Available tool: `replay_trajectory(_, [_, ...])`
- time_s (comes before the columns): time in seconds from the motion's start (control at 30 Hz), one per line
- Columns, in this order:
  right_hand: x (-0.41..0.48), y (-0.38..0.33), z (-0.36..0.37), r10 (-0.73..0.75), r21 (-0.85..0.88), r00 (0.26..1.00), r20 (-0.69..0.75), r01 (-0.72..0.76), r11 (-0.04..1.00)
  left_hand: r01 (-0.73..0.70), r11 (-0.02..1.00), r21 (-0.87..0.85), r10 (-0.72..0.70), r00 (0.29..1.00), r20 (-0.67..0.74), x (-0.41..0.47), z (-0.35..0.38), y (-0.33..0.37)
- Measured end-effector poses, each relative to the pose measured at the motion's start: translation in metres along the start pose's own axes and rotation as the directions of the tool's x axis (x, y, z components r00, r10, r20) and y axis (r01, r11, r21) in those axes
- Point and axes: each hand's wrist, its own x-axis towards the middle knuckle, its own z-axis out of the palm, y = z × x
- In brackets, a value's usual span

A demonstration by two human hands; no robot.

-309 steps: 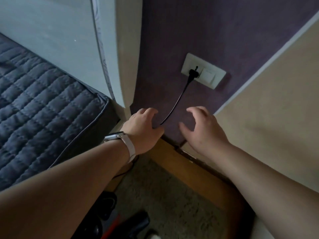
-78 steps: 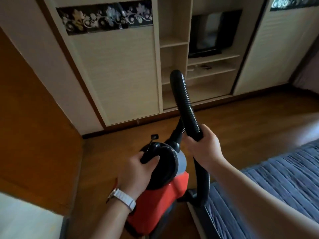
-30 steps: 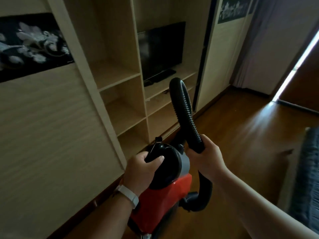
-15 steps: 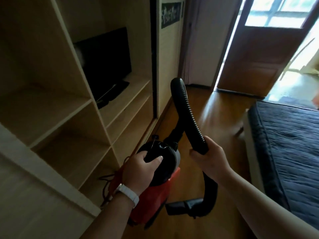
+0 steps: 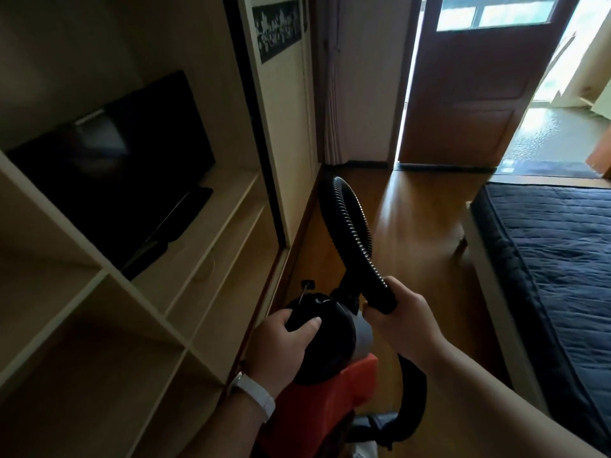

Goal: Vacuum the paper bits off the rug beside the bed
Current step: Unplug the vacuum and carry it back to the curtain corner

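Both hands are on the vacuum (image 5: 327, 391). It has a red body and a black domed top, and sits low centre in the head view, right in front of the person.

Left hand (image 5: 284, 345) grips the black top. Its fingers (image 5: 279, 320) are curled over the far edge, with the thumb lying across the near side. There's a white wristband (image 5: 254, 396) on that wrist.

Right hand (image 5: 401, 320) holds the hose (image 5: 350, 233) at the smooth black cuff where the ribbing ends. Its fingers (image 5: 375, 317) are wrapped round the cuff and pressed together.

The hose rises from the vacuum's top, arcs over and comes down into the right hand. Below the hand a black tube curves down and back in to a nozzle (image 5: 373, 428) near the bottom edge, just beside the red body. A small black tab on a thin stem sticks up just behind the dome; can't tell what it is.

The vacuum is over the wood floor (image 5: 413, 226), in the aisle between the shelf unit (image 5: 99, 325) on the left and the bed (image 5: 555, 259) on the right. Its base is cut off by the frame, so I can't tell if it touches the floor.

The bed has a dark quilted cover and a pale frame edge. A dark TV (image 5: 115, 166) stands in an upper bay of the shelf unit. A brown door (image 5: 469, 77) stands at the far end, with bright daylight beside it.
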Motion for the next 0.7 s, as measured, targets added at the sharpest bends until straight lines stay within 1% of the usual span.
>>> replay_trajectory(0.07, [0.034, 0.004, -0.006, 0.022, -0.013, 1.000, -0.002, -0.022, 1.000, 0.004, 1.000, 0.011, -0.004, 1.000, 0.021, 0.031, 0.012, 0.012])
replay_trajectory(0.2, [0.092, 0.014, -0.024, 0.050, 0.039, 0.999, 0.016, -0.051, 0.998, -0.009, 0.998, 0.061, 0.006, 0.999, 0.047, 0.089, 0.034, 0.036])
replay_trajectory(0.27, [0.121, 0.017, -0.035, 0.048, 0.083, 0.999, -0.004, -0.048, 0.995, -0.041, 0.996, 0.076, 0.038, 0.998, 0.041, 0.117, 0.046, 0.048])
replay_trajectory(0.33, [0.145, 0.020, -0.045, 0.044, 0.086, 0.999, -0.028, -0.041, 0.995, -0.062, 0.993, 0.098, 0.058, 0.997, 0.042, 0.144, 0.056, 0.059])
replay_trajectory(0.47, [0.189, 0.028, -0.066, 0.030, 0.089, 0.998, -0.060, -0.025, 0.996, -0.094, 0.992, 0.085, 0.088, 0.994, 0.062, 0.193, 0.075, 0.082])
replay_trajectory(0.57, [0.228, 0.040, -0.076, 0.075, 0.102, 0.992, -0.105, -0.064, 0.993, -0.111, 0.991, 0.078, 0.104, 0.991, 0.087, 0.234, 0.094, 0.092])
replay_trajectory(0.7, [0.278, 0.062, -0.085, 0.096, 0.135, 0.989, -0.108, -0.082, 0.987, -0.091, 0.995, 0.046, 0.083, 0.985, 0.149, 0.292, 0.127, 0.093])
